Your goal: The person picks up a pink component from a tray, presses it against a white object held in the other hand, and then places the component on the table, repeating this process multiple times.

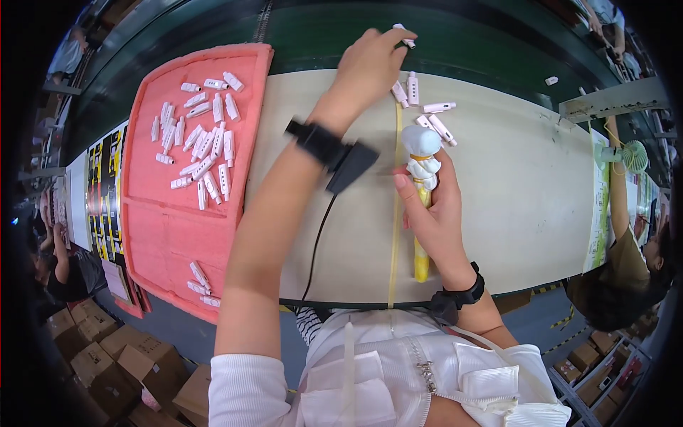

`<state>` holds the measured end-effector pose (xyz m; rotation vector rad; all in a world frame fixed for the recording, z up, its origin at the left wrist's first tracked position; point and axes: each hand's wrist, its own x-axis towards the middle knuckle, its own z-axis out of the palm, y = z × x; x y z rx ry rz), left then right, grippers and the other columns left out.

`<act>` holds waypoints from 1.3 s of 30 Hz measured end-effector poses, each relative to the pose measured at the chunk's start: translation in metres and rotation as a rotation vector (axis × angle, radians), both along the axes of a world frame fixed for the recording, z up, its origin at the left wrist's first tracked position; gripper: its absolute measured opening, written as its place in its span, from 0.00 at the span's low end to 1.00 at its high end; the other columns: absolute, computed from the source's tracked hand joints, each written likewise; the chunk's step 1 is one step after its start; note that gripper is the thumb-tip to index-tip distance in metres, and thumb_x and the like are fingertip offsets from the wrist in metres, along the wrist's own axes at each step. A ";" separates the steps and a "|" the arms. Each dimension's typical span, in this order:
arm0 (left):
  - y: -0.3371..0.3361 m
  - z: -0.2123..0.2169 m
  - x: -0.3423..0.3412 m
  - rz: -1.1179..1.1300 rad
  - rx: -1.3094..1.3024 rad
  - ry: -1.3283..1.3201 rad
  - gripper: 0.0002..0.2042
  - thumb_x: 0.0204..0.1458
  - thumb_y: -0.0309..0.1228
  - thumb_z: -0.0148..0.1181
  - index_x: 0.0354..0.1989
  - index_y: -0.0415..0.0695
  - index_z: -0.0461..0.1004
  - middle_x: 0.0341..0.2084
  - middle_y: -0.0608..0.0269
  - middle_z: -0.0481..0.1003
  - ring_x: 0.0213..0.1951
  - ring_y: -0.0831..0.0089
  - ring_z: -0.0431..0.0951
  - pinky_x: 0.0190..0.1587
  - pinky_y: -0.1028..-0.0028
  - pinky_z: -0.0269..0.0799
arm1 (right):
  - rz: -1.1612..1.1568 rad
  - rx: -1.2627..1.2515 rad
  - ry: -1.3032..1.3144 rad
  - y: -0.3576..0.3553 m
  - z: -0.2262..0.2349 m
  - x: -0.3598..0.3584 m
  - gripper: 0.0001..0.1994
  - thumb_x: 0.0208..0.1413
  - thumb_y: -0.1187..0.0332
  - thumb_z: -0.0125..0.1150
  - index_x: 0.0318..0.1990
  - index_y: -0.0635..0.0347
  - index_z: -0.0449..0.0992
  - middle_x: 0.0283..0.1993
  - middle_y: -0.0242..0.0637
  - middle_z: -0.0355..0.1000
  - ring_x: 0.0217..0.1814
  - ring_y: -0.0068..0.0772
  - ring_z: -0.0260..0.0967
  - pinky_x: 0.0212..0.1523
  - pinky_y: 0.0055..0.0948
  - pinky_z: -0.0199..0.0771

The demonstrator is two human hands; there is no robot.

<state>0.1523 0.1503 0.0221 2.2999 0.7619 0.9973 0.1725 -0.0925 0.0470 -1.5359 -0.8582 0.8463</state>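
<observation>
My left hand (pixel 368 70) reaches out over the dark green belt at the far side. Its fingertips are closed on a small pinkish-white stick-shaped piece (pixel 409 43), partly covered by a finger. Closed around a yellow stick (pixel 422 242) is my right hand (pixel 440 217), near the middle of the table. A white figure (pixel 422 149) with a rounded head and an orange band at its neck tops this stick. Just beyond it lie several more pinkish-white pieces (pixel 413 89), one of them with a row of dark dots.
To the left, a pink padded tray (pixel 181 220) holds several similar pieces. The beige tabletop (pixel 334 242) borders the green belt (pixel 484 35). A cable hangs from my left wrist device (pixel 334 153). A small green fan (pixel 633 156) and a person (pixel 626 274) are at the right.
</observation>
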 end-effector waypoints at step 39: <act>-0.135 -0.027 -0.134 0.062 -0.335 -0.089 0.07 0.42 0.28 0.74 0.31 0.43 0.86 0.20 0.66 0.75 0.29 0.66 0.75 0.39 0.65 0.66 | 0.226 -0.137 -0.370 -0.010 0.018 -0.023 0.25 0.72 0.68 0.48 0.71 0.65 0.55 0.43 0.52 0.74 0.41 0.48 0.75 0.44 0.35 0.73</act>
